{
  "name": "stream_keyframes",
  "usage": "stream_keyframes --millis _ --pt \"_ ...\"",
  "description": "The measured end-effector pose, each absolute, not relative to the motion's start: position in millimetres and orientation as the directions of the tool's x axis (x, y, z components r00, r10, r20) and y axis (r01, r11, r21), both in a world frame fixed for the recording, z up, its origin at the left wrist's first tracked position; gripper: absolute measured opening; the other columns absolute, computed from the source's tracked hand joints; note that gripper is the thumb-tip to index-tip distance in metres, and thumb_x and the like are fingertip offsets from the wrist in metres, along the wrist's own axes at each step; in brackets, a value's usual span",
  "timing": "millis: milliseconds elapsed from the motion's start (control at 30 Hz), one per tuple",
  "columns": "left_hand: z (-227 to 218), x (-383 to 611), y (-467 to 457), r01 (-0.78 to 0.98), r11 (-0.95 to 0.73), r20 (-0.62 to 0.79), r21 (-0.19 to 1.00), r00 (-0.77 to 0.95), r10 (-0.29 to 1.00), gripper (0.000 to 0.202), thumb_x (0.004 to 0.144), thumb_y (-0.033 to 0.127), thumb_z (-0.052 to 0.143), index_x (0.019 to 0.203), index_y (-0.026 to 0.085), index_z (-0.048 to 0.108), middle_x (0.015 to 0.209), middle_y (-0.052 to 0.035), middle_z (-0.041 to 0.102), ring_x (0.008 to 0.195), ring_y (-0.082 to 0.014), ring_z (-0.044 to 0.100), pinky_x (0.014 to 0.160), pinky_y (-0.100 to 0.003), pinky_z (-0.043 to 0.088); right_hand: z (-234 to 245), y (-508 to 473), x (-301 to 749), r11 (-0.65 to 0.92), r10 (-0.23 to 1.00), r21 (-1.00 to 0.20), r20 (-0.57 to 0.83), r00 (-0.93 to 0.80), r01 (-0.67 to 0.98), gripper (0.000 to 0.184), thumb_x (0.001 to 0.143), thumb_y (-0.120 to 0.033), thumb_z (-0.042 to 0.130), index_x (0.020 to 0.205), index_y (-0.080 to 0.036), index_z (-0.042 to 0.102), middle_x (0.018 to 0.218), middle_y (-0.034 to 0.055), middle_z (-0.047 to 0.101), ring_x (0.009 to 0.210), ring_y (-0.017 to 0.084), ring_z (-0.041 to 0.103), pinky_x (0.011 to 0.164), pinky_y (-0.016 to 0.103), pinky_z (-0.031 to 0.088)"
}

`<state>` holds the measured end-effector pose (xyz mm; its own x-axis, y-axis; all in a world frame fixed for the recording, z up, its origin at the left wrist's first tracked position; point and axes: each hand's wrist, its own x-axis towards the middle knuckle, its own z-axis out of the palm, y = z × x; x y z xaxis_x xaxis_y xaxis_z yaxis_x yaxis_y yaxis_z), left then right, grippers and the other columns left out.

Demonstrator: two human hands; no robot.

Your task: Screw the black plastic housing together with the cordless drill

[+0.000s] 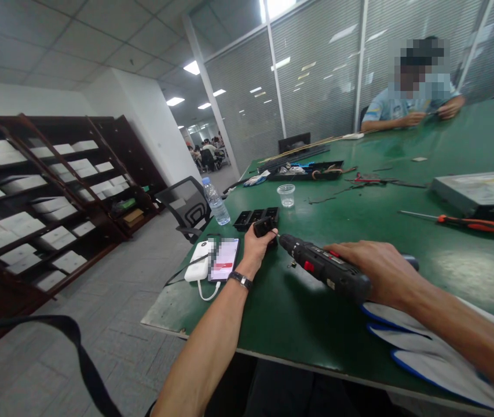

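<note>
My right hand (pixel 359 260) is wrapped round a black cordless drill (pixel 320 263) with red switches. The drill points left, and its bit reaches a small black part (pixel 264 226) pinched in my left hand (pixel 256 246). What exactly this block-like part is, I cannot make out. Just behind my left hand lies a black compartment tray (pixel 244 220) on the green table. Left of my wrist, a phone (pixel 224 260) with a lit screen is beside a white power bank (pixel 198 260), which has a white cable.
A water bottle (pixel 216 202) and a clear plastic cup (pixel 287 196) stand behind. White gloves (pixel 429 359) lie under my right forearm. A screwdriver (pixel 468 223) and a flat metal box (pixel 485 194) are at right. Across the green table (pixel 337 214) sits another person (pixel 412 104).
</note>
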<state>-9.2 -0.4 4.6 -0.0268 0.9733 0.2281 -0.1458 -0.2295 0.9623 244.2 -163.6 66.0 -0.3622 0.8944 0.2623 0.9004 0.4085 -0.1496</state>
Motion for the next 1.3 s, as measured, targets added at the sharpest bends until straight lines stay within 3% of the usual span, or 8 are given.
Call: stream_keyframes --millis 400,667,1000,1300 --pt "6 -8 -2 -0.167 -0.22 0.22 0.961 -0.019 0.975 0.05 0.06 0.032 0.095 0.1 0.018 0.069 0.099 -0.0043 0.073 0.088 -0.0187 0.068 0.084 -0.036 0.06 67 -166 244 0.401 0.898 -0.096 0.238 -0.37 0.911 0.05 0.079 -0.027 0.066 0.129 -0.026 0.068 0.115 0.0063 0.078 0.098 0.028 0.073 0.076 0.037 0.049" --pt "9 -6 -4 -0.165 -0.243 0.242 0.956 -0.027 0.97 0.048 0.062 0.028 0.094 0.103 0.017 0.071 0.103 -0.0055 0.074 0.091 -0.0187 0.067 0.093 -0.039 0.057 69 -168 245 0.391 0.896 -0.039 0.245 -0.371 0.92 0.035 0.086 -0.03 0.06 0.119 -0.028 0.07 0.122 0.0076 0.077 0.098 0.029 0.074 0.072 0.036 0.048" --pt "8 -7 -3 -0.136 -0.265 0.266 0.955 -0.01 0.964 0.047 0.064 0.029 0.093 0.104 0.018 0.07 0.105 -0.0052 0.075 0.101 -0.0206 0.068 0.101 -0.04 0.055 56 -161 254 0.393 0.88 -0.014 0.296 -0.371 0.92 0.055 0.078 -0.033 0.063 0.133 -0.032 0.067 0.118 0.0036 0.079 0.096 0.03 0.075 0.068 0.036 0.051" --pt "7 -7 -3 -0.146 -0.263 0.264 0.954 -0.01 0.964 0.047 0.063 0.029 0.094 0.102 0.018 0.07 0.102 -0.0047 0.074 0.102 -0.022 0.068 0.102 -0.041 0.054 60 -163 252 0.42 0.861 0.028 0.305 -0.407 0.907 0.051 0.081 -0.032 0.061 0.131 -0.026 0.068 0.12 0.0097 0.078 0.095 0.031 0.073 0.068 0.04 0.05"
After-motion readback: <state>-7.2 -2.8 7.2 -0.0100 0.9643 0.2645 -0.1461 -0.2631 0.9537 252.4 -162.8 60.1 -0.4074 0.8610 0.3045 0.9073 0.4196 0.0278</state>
